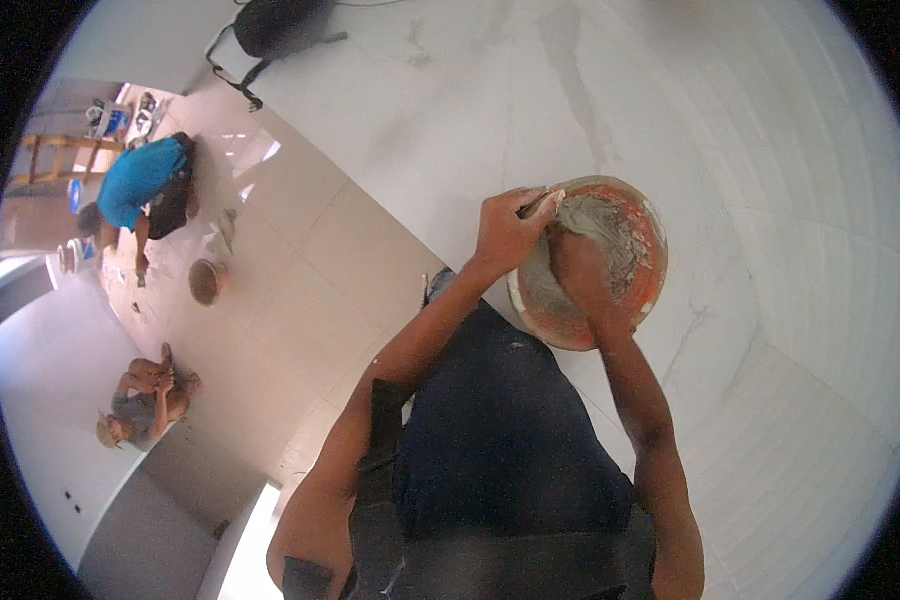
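A round orange basin [653, 290] with a pale, crusted rim stands on the white surface in front of me. Wet grey mortar [602, 222] coats its inside. My left hand [515, 228] is closed on the basin's far left rim, with whitish smears on the fingertips. Down inside the basin is my right hand [580, 268], its back toward me and its fingers lowered against the mortar. Those fingers are hidden and blurred, so whether they hold a tool does not show.
A black bag [275, 28] with straps lies on the white slab [450, 120]. Lower left, on beige floor tiles [300, 265], one person in blue [142, 185] bends near a bucket [208, 282]. Another person [150, 405] sits by the wall. A yellow wooden frame [65, 150] stands beyond.
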### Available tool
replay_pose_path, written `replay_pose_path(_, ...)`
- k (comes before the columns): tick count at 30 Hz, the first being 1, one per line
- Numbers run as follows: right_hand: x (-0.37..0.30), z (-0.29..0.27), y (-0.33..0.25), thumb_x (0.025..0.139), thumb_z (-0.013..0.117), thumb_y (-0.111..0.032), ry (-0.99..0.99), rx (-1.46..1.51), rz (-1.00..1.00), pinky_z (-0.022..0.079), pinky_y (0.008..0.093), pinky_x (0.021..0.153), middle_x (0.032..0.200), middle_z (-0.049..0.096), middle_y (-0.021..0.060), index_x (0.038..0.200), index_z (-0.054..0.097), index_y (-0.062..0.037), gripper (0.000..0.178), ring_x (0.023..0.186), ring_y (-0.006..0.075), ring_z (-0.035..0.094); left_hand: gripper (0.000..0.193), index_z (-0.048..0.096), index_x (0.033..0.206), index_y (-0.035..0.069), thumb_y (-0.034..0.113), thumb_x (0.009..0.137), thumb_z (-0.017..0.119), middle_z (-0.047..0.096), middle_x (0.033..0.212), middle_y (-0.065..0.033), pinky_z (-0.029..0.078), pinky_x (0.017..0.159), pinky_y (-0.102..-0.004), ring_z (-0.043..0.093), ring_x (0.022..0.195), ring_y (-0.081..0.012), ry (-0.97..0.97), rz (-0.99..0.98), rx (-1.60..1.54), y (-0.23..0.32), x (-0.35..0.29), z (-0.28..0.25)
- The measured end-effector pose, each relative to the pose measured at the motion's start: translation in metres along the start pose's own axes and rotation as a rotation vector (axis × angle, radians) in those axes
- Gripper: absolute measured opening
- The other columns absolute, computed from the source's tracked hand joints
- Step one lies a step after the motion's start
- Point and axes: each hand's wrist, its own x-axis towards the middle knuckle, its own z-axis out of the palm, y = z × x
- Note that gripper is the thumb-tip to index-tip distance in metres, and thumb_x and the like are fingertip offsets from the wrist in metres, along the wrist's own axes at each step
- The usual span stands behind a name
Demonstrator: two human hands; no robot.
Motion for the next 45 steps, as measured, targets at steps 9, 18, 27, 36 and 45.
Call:
replay_pose_path(9, -0.015, -0.024, -0.018, 0.087, 0.054, -0.015, -0.408, 0.163, -0.084, 0.049, 0.0484, 0.086, 0.098, 0.068, 0.0212, 0.105, 0.065, -0.0010, 0.025, 0.092, 0.0383, 0.065, 0.034, 0.070, 0.097, -0.003, 0.029, 0.087, 0.067, 0.067, 0.080, -0.0210, 0.049, 0.063, -0.0350, 0.066, 0.067, -0.0264, 0.118, 0.045, 0.050, 0.002, -0.005, 0.000)
replay_pose_path(18, -0.033, -0.065, 0.024, 0.089, 0.062, -0.021, -0.474, 0.260, 0.011, 0.046, 0.0379, 0.093, 0.118, 0.061, 0.0116, 0.119, 0.060, -0.0072, 0.033, 0.106, 0.0269, 0.060, 0.031, 0.071, 0.098, -0.001, 0.028, 0.088, 0.067, 0.069, 0.084, -0.0195, 0.051, 0.066, -0.0313, 0.067, 0.069, -0.0222, 0.136, 0.006, 0.023, -0.009, -0.027, 0.010)
replay_pose_path(27, -0.130, -0.135, 0.087, 0.083, 0.070, -0.022, 0.257, 1.359, 0.145, 0.060, 0.0352, 0.068, 0.105, 0.063, 0.0098, 0.121, 0.054, -0.0031, 0.045, 0.090, 0.0187, 0.065, 0.033, 0.068, 0.109, -0.004, 0.024, 0.094, 0.062, 0.069, 0.090, -0.0070, 0.050, 0.073, -0.0268, 0.060, 0.080, -0.0117, 0.149, -0.191, -0.098, -0.018, -0.078, -0.014)
replay_pose_path(36, -0.148, -0.097, 0.247, 0.085, 0.064, -0.018, 0.698, 0.858, 0.882, 0.060, 0.0392, 0.073, 0.100, 0.066, 0.0167, 0.111, 0.061, 0.0029, 0.034, 0.094, 0.0252, 0.067, 0.044, 0.066, 0.107, -0.007, 0.033, 0.100, 0.050, 0.067, 0.095, -0.0103, 0.050, 0.076, -0.0298, 0.061, 0.083, -0.0152, 0.085, -0.260, -0.290, -0.019, -0.075, -0.041)
replay_pose_path(45, -0.034, -0.021, 0.334, 0.085, 0.055, -0.019, 0.350, -0.242, 0.868, 0.053, 0.0450, 0.077, 0.099, 0.068, 0.0171, 0.106, 0.067, -0.0083, 0.027, 0.088, 0.0359, 0.066, 0.040, 0.066, 0.107, -0.002, 0.034, 0.098, 0.053, 0.068, 0.085, -0.0112, 0.049, 0.065, -0.0281, 0.061, 0.070, -0.0170, 0.319, -0.152, 0.152, -0.147, -0.066, -0.057)
